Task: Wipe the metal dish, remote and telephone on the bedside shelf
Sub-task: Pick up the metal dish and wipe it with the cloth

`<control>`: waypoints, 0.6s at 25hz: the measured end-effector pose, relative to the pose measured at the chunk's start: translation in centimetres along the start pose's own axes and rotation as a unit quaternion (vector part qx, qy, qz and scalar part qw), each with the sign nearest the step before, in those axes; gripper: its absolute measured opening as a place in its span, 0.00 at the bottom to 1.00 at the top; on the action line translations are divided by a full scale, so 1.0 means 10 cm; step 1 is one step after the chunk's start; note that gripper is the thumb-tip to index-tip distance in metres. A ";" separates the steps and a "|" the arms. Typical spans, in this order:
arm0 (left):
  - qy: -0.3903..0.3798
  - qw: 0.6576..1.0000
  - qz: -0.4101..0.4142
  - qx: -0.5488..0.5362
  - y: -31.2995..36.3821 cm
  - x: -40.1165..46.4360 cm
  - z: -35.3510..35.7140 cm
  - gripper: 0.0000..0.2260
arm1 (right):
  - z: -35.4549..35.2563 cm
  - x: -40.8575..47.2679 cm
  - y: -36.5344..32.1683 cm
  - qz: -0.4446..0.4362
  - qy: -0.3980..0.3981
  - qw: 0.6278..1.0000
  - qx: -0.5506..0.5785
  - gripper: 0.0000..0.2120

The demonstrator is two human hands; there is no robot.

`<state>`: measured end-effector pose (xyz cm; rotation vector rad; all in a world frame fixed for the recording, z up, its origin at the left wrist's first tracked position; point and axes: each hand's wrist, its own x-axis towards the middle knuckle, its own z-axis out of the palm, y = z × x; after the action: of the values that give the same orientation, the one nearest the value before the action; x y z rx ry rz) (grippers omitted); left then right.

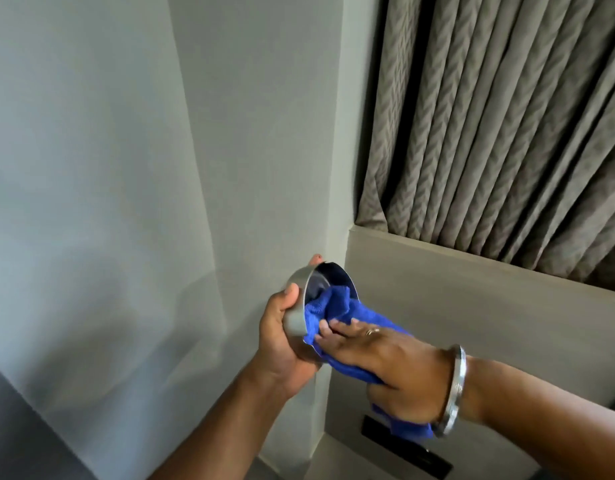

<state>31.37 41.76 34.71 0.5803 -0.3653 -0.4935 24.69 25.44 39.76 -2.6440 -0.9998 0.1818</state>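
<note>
A round, shiny metal dish (301, 308) is held up in the air in front of a pale grey wall (126, 168), tilted on its side with the opening facing right. It is gripped around its rim by the left hand (282, 344). A bright blue microfibre cloth (337, 313) is clasped by the right hand (385, 358) and pressed into the dish's hollow. A silver bangle (453, 389) is worn on the right wrist. Grey pleated curtains (507, 116) hang behind.

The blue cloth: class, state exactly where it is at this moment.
In the head view, low and right of centre, the blue cloth is pressed by the right hand into the metal dish, which the left hand holds tilted.
</note>
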 end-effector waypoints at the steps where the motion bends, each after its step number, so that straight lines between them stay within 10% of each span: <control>1: 0.004 1.000 0.006 0.015 -0.01 -0.03 0.01 0.39 | 0.03 0.01 -0.07 -0.004 -0.009 0.998 0.066 0.40; 3: 0.000 0.999 0.010 0.041 0.05 -0.07 0.06 0.38 | 0.01 0.06 -0.15 -0.019 -0.011 0.997 0.075 0.41; 9: -0.043 0.996 0.022 0.077 0.36 -0.13 0.25 0.30 | -0.46 0.30 -0.12 -0.011 0.127 0.908 -0.398 0.32; 15: -0.032 0.986 0.105 0.123 0.55 -0.06 0.44 0.37 | -0.56 0.20 -0.45 -0.014 0.089 0.994 -0.055 0.25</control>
<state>30.73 44.18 41.27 0.7576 -0.5476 -0.2658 24.64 28.60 46.47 -2.6852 -1.0138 -0.1175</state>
